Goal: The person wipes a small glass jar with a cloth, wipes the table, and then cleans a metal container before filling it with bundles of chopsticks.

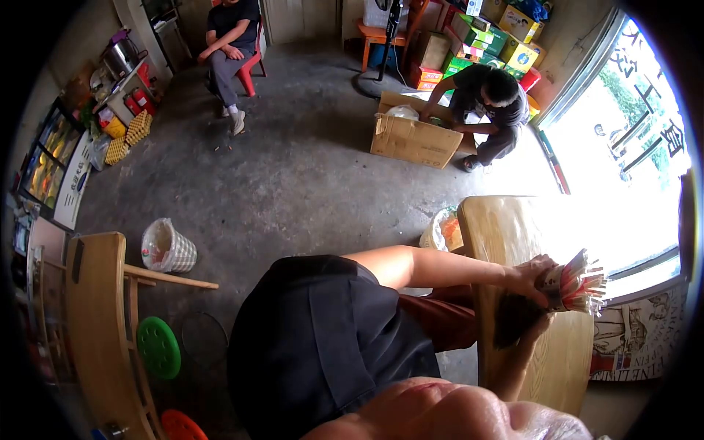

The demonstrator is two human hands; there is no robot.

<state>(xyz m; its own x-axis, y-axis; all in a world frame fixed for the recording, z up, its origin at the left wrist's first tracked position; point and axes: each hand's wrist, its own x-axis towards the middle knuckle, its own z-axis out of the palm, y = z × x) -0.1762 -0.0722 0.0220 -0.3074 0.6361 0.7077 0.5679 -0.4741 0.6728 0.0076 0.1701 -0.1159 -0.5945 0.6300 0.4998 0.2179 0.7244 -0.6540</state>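
My left hand (529, 279) is wrapped round a cylindrical holder (561, 287) packed with a thick bundle of chopsticks (585, 284), pale with some red. The holder is tilted, its chopstick ends pointing toward the window side. From the near side, my right hand (540, 327) is closed against the lower part of the holder, its fingers partly hidden. Both hands are over the wooden table (557, 367). A dark patch (513, 321) lies between my forearms on the tabletop.
A person (499, 106) crouches with hands in a cardboard box (416, 139); another person (233, 44) sits on a red chair. A lined bin (444, 231) stands beside my table. At left are another bin (172, 246), a wooden table (95, 315) and a green stool (158, 347).
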